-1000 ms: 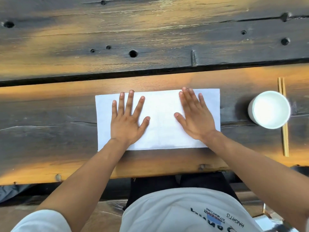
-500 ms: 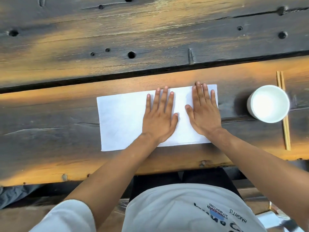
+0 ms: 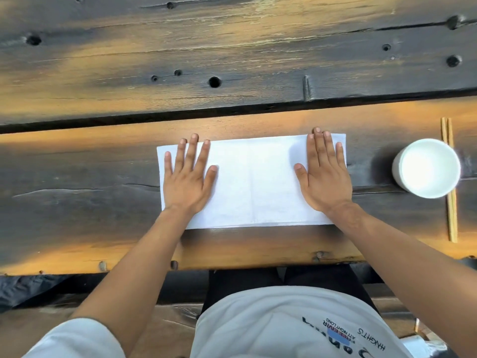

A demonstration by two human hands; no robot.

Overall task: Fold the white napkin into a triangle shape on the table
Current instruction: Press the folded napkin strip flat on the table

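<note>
On the near plank of a dark, weathered wooden table [image 3: 77, 202], close to its front edge, a white napkin [image 3: 254, 182] lies flat as a long rectangle, with a faint vertical crease down its middle. At the napkin's left end, the left hand [image 3: 187, 182] rests palm down, fingers straight and slightly spread, their tips reaching the far edge. At the right end, the right hand [image 3: 324, 179] lies the same way, flat, fingers straight and closer together, with the little finger along the napkin's right edge. Both forearms stretch in from the front edge, and neither hand grips anything. Between the two hands the middle of the napkin is bare. There is one napkin. Toward the table's right edge, well apart from the napkin, stands one white cup [image 3: 427, 167], and a pair of wooden chopsticks [image 3: 450, 182] lies beneath it, pointing front to back. Left of the napkin the plank is open wood, and a dark gap separates it from the far plank.
</note>
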